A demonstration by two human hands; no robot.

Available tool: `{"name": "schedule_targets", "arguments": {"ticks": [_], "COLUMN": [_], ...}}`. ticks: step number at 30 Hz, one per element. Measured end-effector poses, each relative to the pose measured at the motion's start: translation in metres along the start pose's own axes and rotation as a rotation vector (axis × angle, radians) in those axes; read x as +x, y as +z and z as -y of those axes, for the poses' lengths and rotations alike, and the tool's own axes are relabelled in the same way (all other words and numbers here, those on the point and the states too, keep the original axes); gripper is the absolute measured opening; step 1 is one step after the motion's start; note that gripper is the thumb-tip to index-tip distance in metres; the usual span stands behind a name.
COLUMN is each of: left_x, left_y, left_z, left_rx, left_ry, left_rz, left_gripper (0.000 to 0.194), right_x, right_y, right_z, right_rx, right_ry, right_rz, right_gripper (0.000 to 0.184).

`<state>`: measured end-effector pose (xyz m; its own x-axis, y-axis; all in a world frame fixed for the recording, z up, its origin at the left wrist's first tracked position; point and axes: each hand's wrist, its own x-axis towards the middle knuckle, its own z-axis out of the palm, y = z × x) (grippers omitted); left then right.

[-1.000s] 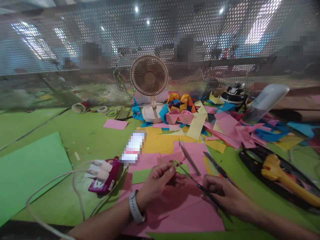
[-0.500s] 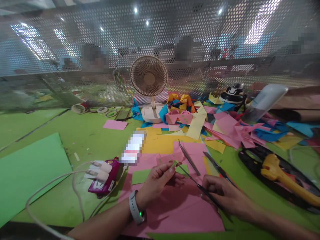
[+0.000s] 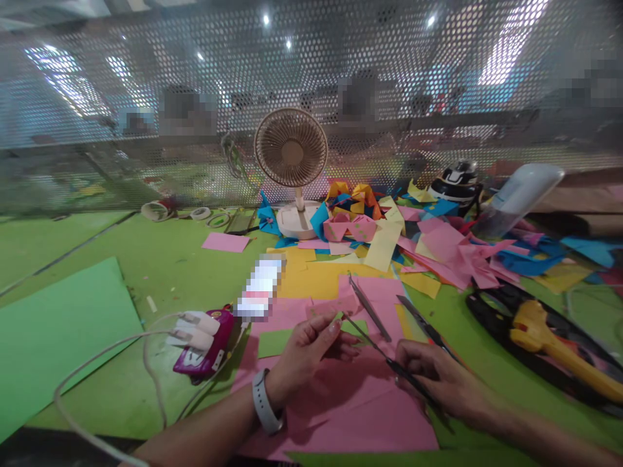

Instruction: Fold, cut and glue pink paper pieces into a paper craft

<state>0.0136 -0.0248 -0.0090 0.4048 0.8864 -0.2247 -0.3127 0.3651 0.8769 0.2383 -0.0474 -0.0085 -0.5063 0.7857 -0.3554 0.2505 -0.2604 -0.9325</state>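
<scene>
Over the pink paper, my left hand pinches a tiny piece of green paper between thumb and forefinger. Its other fingers are loosely curled. My right hand grips a slim tool with a black handle; its thin dark tip reaches the green piece at my left fingertips. I cannot make out the tool's exact kind. Just beyond lie curved tweezers and a bladed tool with a black and red handle. A flat green paper piece is partly behind my left hand.
A fan stands at the back before a perforated metal screen. Folded and cut coloured papers pile up at the right. Left are a phone and a purple power strip with cables. A yellow glue gun rests in a black tray.
Both hands stay almost in the same place. The small green piece at my left fingertips shows slightly less beyond the tool's tip.
</scene>
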Motion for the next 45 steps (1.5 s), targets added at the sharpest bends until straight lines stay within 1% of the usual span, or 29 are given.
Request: {"name": "schedule_targets", "arguments": {"ticks": [6,17,33,37,41,45], "left_x": [-0.001,-0.001,0.000,-0.001,-0.001,-0.002], "left_y": [0.003,0.004,0.004,0.003,0.002,0.001], "left_z": [0.000,0.000,0.000,0.000,0.000,0.001], "left_rx": [-0.007,0.030,0.031,0.031,0.021,0.013], "left_ry": [-0.007,-0.019,0.010,0.008,-0.001,-0.005], "left_rz": [0.008,-0.007,0.002,0.008,0.010,0.006], "left_gripper": [0.031,0.034,0.029,0.029,0.027,0.026], "right_x": [-0.001,0.001,0.002,0.004,0.004,0.004], "right_y": [0.002,0.004,0.003,0.003,0.000,-0.001], "right_z": [0.002,-0.004,-0.010,-0.009,-0.010,-0.010], "right_rx": [-0.026,-0.020,-0.019,0.002,0.031,0.044], "right_ry": [-0.007,-0.049,-0.031,-0.008,-0.024,-0.032], "right_rz": [0.007,0.004,0.011,-0.010,-0.033,-0.022], "right_gripper": [0.034,0.033,0.034,0.036,0.036,0.038]}}
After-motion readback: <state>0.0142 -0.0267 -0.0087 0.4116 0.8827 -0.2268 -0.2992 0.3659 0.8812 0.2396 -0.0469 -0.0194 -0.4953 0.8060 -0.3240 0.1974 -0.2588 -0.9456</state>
